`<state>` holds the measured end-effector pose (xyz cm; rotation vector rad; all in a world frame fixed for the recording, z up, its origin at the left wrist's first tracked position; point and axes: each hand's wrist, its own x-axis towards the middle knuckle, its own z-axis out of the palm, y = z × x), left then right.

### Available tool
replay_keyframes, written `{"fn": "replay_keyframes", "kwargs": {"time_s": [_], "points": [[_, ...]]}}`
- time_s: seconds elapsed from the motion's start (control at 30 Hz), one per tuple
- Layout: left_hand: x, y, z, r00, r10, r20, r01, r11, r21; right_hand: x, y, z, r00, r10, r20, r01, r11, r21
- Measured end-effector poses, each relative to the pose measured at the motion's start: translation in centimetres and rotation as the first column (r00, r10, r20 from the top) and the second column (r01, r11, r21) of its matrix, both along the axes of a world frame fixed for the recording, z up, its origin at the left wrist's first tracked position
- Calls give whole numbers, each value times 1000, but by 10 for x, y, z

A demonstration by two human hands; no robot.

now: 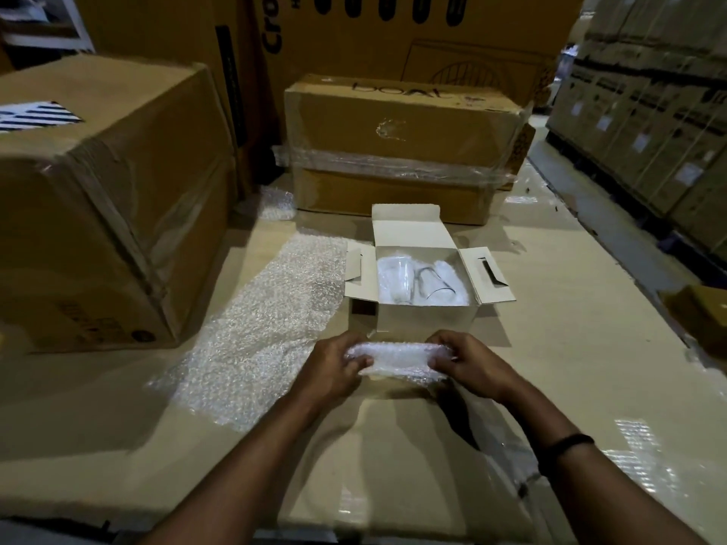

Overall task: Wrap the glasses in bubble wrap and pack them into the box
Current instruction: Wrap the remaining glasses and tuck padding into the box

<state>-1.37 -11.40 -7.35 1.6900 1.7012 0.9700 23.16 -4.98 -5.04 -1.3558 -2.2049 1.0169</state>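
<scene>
A bundle of bubble wrap [397,359], rolled into a horizontal cylinder around a glass, hangs just in front of the small white box [425,322]. My left hand [334,367] grips its left end and my right hand [468,365] grips its right end. The box stands open with its flaps spread. Inside lie a clear bare glass [432,285] and white wrapped bundles [393,277]. A long sheet of bubble wrap [267,320] lies flat on the cardboard surface to the left of the box.
A big brown carton [98,214] stands at the left, and a taped carton [401,151] sits right behind the white box. Taller cartons rise at the back. Stacked boxes [649,112] line the right side. A small scrap of bubble wrap [275,204] lies at the back.
</scene>
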Motion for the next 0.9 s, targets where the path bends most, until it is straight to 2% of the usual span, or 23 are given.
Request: {"fn": "replay_keyframes", "kwargs": {"time_s": [0.1,0.17,0.2,0.3,0.37,0.4,0.47,0.57,0.63,0.7,0.73,0.8,0.83,0.9], "points": [[4,0,7,983,58,174,-55,998,-22,-1,1,-3,983,-110,-146,101,993,-66],[11,1,13,944,74,322,-63,997,-45,-4,2,-1,907,-280,-314,237,957,-168],[15,2,16,935,71,349,-62,997,-35,-6,4,3,854,-349,-386,292,935,-201],[25,10,24,909,45,415,-52,999,5,-8,16,20,729,-456,-511,394,889,-231],[30,19,29,928,45,370,-80,994,78,-7,31,34,717,-451,-532,413,889,-196],[33,25,31,956,49,289,-93,986,138,-5,41,40,741,-433,-513,422,895,-146],[39,38,33,982,51,180,-89,973,212,-2,61,52,806,-381,-454,415,909,-27],[47,57,36,995,75,71,-87,979,186,-3,89,72,879,-319,-354,362,930,62],[52,70,39,987,111,-113,-88,977,196,-3,108,86,944,-233,-233,252,966,54],[57,83,45,933,139,-332,-62,971,233,-1,133,94,993,-110,-49,112,994,21],[61,90,49,894,134,-428,-40,974,222,-1,147,95,995,-44,84,41,999,33],[69,103,55,804,91,-587,-18,992,128,-10,167,92,935,58,350,-101,989,104],[73,109,57,764,60,-643,-18,997,71,-16,175,89,892,82,444,-167,974,156],[78,118,56,709,-16,-705,4,1000,-18,-27,186,81,835,127,536,-292,927,235]]}}
